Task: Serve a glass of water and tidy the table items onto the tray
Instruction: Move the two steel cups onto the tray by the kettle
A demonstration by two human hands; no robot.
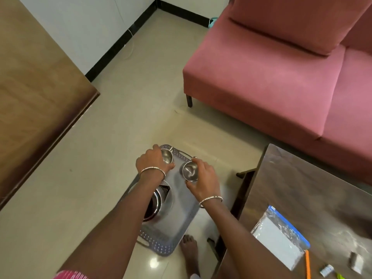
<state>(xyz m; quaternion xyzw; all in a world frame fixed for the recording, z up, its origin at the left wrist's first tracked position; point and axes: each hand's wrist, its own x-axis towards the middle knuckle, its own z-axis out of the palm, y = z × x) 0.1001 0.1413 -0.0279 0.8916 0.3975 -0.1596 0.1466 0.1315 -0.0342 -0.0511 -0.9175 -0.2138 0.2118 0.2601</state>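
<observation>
Gripping one small steel cup per hand, both at the far end of the tray [182, 200].

- Left grip [153, 163]: curled round the left cup [167, 157], fingers wrapping its outer wall.
- Right grip [203, 178]: curled round the right cup [190, 172], thumb at the near side, fingertips at the far rim.
- Both cups upright, mouths toward the camera, just beside each other but apart. No water line discernible in either.
- Cannot tell whether seated on the tray or held just clear of it.

Tray: grey, perforated border, a handle at each end, seen over the floor beside the dark surface [302, 188]. Support hidden under the forearms; cannot tell what bears it. Nearer the body on the tray, a steel plate [170, 195] carrying a steel bowl [158, 198], largely covered by the left forearm.

Off the tray, on the dark surface to the right: a zip bag [279, 236], an orange pencil [307, 262] and a few small packets, too small to identify.

Step judged in hand: the tidying half, placing or straightening the two cups at the tray's far end. No filled glass visible, so the state of the serving half not readable.

Next move, as a judgement:
- Seat both cups flat and well inside the border.
- Loosen both grips without tipping either cup.
- Reach right for the loose items on the surface.
- Keep the tray level throughout, given the unseen support and the bowl riding on its plate.
</observation>
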